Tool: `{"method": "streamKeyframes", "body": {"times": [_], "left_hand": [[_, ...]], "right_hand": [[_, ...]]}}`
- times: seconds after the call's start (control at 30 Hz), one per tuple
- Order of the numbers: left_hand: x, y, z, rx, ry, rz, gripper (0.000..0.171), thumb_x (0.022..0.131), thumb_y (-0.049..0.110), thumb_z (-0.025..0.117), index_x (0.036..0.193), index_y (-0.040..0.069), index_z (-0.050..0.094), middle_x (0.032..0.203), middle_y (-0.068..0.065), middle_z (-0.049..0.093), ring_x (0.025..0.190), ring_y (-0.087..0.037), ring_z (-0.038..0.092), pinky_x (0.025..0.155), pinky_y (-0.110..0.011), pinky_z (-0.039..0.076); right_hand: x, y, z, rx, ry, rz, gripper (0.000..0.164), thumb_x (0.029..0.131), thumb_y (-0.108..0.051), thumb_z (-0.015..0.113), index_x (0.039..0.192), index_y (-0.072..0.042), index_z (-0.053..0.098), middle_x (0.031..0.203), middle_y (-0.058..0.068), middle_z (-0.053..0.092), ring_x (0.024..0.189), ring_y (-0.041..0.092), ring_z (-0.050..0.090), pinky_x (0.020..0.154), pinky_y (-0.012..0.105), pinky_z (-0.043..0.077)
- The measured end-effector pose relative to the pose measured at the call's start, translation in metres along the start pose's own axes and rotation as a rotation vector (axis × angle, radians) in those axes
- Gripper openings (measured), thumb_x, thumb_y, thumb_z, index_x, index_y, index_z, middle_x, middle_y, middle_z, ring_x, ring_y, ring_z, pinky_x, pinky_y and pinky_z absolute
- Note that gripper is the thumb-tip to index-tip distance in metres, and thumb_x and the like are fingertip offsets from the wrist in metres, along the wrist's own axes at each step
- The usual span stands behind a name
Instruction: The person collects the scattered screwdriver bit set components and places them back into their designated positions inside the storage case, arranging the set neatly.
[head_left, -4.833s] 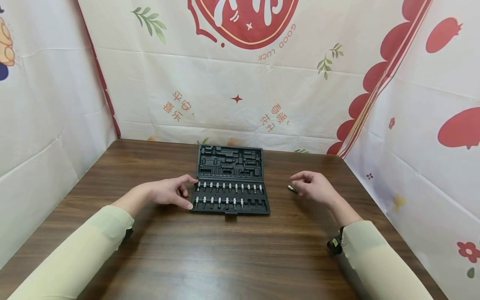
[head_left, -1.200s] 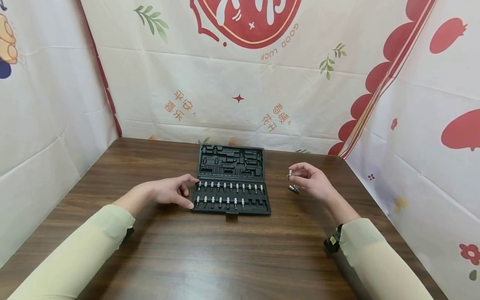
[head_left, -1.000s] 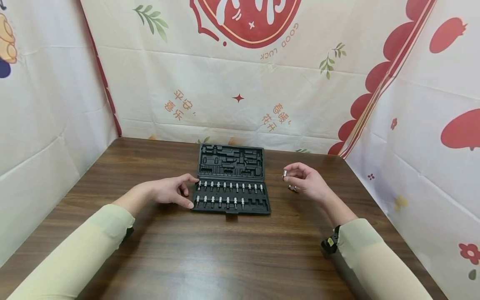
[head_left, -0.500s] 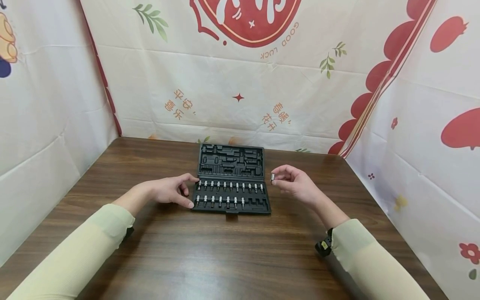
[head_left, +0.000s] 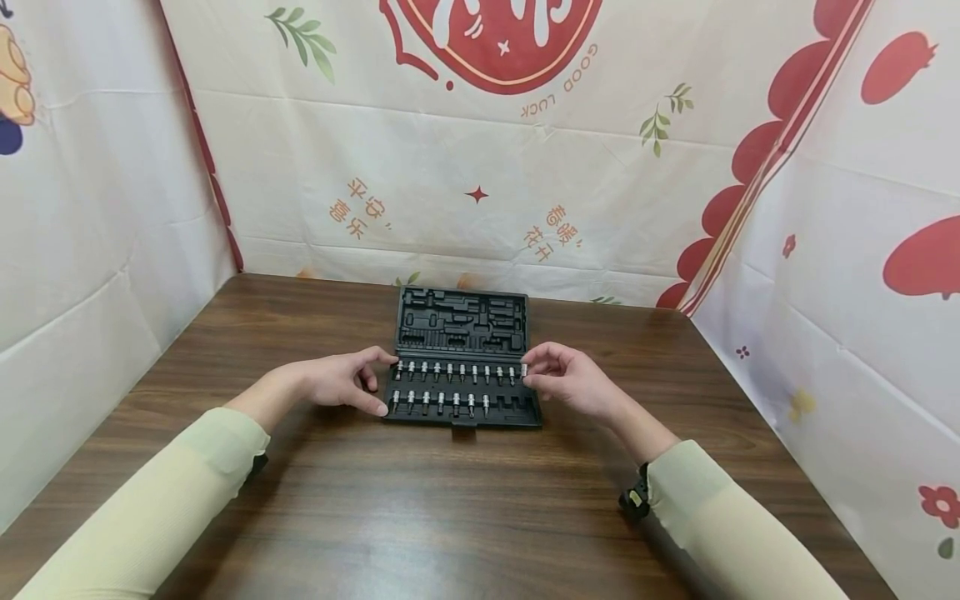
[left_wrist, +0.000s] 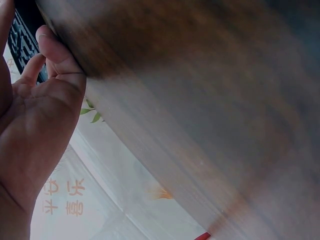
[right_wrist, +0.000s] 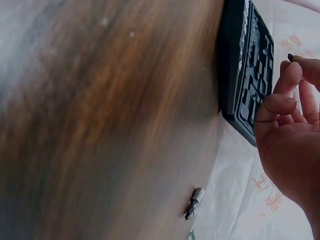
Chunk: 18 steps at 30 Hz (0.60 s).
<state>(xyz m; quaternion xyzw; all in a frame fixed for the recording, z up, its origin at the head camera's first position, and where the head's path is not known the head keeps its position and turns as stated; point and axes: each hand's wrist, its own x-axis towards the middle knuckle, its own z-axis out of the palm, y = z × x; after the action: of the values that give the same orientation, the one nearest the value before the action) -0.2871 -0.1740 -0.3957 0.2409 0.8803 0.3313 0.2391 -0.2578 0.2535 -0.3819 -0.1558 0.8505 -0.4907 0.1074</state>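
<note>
An open black bit socket case (head_left: 498, 424) lies on the table, its lower half holding two rows of silver bit sockets (head_left: 456, 403). Thumb and index finger of my left hand (head_left: 333, 383) grip the case's left end, the thumb at the front corner and the index by the hinge. My right hand (head_left: 573, 382) pinches a bit socket (head_left: 524, 370) over the right end of the back row; its dark tip (right_wrist: 291, 57) pokes past the fingertips in the right wrist view. Empty slots (head_left: 517, 407) show at the front row's right end.
Loose bit sockets (right_wrist: 194, 204) lie on the table in the right wrist view; in the head view my right hand hides that spot. The upright lid (head_left: 463, 321) has empty moulded recesses. Printed cloth (head_left: 450, 167) hangs along the back and sides of the wooden table (head_left: 420, 517).
My right hand has lifted a bit socket from the table at the right and carried it left to the case's right edge. The left hand and the case have stayed in place.
</note>
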Motion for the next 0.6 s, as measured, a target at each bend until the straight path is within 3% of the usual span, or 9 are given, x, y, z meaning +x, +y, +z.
{"method": "streamKeyframes", "body": {"times": [0.3,0.6], "left_hand": [[-0.001,0.001,-0.001,-0.012,-0.005,-0.006,0.088,0.094,0.035,0.089,0.163,0.01,0.041,0.116,-0.011,0.059,0.09,-0.019,0.059,0.086,-0.035,0.049],[-0.001,0.001,0.0,-0.017,-0.005,-0.012,0.088,0.094,0.035,0.089,0.163,0.01,0.041,0.116,-0.011,0.059,0.09,-0.019,0.059,0.085,-0.035,0.048]], "right_hand": [[0.004,0.0,0.012,-0.076,-0.024,0.0,0.03,0.103,-0.013,0.074,0.13,-0.003,0.068,0.107,0.009,0.075,0.092,0.025,0.069,0.078,0.04,0.062],[0.005,-0.002,0.024,-0.175,-0.073,0.008,0.021,0.102,-0.006,0.073,0.122,-0.003,0.069,0.102,0.01,0.075,0.078,0.018,0.064,0.068,0.031,0.055]]}}
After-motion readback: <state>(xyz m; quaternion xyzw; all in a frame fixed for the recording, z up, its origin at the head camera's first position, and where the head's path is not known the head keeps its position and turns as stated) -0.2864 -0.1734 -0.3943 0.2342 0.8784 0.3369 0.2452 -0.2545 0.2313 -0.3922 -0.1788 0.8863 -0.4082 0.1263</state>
